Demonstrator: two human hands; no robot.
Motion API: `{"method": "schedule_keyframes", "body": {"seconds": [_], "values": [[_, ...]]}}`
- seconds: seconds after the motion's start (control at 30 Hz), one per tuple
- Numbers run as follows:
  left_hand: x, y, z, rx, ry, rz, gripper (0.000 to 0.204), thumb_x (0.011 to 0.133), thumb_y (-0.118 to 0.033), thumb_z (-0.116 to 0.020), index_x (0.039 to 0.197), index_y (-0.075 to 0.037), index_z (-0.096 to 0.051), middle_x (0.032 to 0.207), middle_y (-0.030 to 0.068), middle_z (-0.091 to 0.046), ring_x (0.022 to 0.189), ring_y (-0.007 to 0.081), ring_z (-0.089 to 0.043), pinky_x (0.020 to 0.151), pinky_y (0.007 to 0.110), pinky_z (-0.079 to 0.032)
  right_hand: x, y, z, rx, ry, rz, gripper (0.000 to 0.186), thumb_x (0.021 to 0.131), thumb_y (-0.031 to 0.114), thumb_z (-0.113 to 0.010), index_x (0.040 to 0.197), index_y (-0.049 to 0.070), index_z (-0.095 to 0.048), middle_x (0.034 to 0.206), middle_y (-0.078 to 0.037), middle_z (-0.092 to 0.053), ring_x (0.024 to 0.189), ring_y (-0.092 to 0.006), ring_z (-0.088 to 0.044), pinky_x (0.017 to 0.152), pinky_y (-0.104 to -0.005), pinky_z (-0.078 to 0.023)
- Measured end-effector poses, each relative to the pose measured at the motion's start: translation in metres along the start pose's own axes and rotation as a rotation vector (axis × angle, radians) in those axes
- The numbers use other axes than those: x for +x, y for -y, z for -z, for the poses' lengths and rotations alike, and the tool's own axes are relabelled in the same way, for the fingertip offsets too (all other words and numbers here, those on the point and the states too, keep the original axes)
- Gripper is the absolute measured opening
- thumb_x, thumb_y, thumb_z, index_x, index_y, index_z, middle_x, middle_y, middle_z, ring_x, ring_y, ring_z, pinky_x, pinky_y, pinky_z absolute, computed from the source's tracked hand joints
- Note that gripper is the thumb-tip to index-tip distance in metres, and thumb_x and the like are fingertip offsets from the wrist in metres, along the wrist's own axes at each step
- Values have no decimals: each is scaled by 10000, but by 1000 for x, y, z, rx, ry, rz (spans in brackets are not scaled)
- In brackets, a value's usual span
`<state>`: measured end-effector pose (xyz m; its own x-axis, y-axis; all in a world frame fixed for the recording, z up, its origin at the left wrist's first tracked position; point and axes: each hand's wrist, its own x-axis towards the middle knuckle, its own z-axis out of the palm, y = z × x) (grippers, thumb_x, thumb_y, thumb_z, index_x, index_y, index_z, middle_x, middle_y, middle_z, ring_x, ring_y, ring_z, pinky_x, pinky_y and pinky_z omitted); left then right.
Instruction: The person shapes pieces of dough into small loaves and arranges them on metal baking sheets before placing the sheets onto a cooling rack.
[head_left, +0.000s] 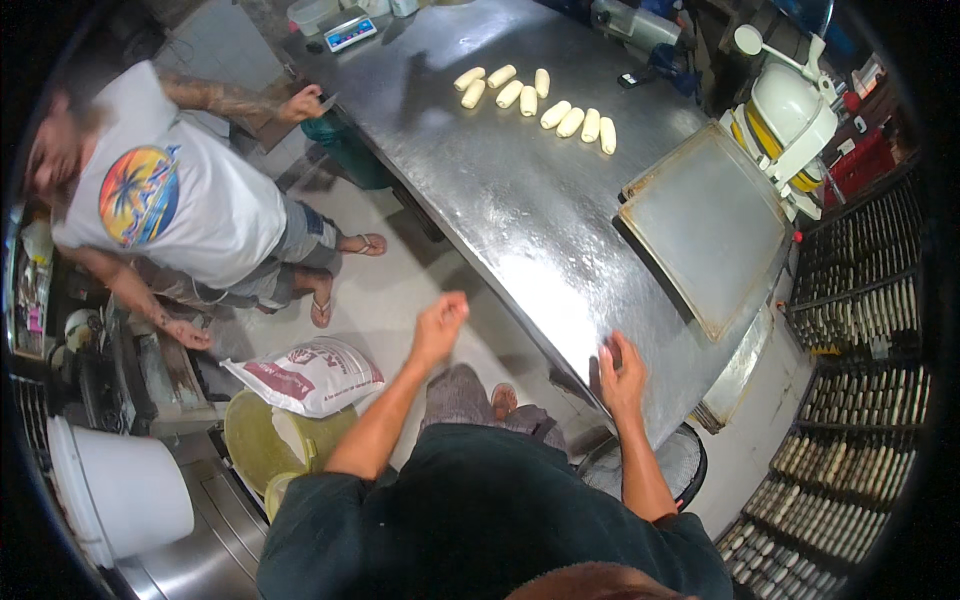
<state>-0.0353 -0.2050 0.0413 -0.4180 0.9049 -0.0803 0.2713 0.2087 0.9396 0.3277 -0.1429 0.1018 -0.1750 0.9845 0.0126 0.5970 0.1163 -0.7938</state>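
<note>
My left hand (440, 327) is in the air over the floor, short of the table's near edge. Its fingers are loosely curled, and nothing shows in them. My right hand (622, 372) is at the edge of the metal table (480, 190), thumb and fingers apart and holding nothing. Several pale dough rolls (570, 122) lie in loose groups toward the table's far side, well beyond both hands. Right of my right hand, flat metal baking trays (710, 230) are stacked on the table.
A co-worker (190, 190) stands at left, one hand by the table corner. A printed sack (315, 378) and a yellow-green tub (262, 440) are left of me. A small scale (350, 33) sits at the far corner. Racks of dough pieces (860, 400) line the right.
</note>
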Motion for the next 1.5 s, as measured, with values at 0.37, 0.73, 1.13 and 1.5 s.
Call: {"method": "schedule_keyframes", "body": {"seconds": [0.37,0.73,1.13,1.5], "values": [[508,-100,30,387,-225,-276,613,951,-416,-680,1364,33,-618,1324,261,-670,1249,358,-650,1063,438,-494,385,84,-48,30,-309,-70,516,964,282,-711,1345,-59,-644,1226,-253,-724,1152,-320,-706,1012,-374,-523],[658,-66,42,144,220,-33,399,825,-342,-741,1007,13,-763,906,158,-758,842,272,-737,767,408,-558,506,14,-73,473,-258,-548,486,864,245,-774,1232,-26,-607,1043,-152,-670,777,-237,-653,728,-378,-540],[621,-68,34,580,355,-34,525,790,-455,-841,973,31,-766,823,146,-747,749,207,-716,712,368,-550,519,70,-107,30,-305,-524,757,651,293,-890,1255,-42,-582,1110,-257,-725,1008,-366,-731,903,-383,-584],[502,-116,1,-409,590,207,482,944,-150,-670,1395,-23,-559,1122,86,-673,940,181,-670,795,339,-559,293,28,64,-105,-392,-585,538,788,180,-817,1251,19,-596,1115,-214,-722,953,-336,-741,866,-413,-600]]}}
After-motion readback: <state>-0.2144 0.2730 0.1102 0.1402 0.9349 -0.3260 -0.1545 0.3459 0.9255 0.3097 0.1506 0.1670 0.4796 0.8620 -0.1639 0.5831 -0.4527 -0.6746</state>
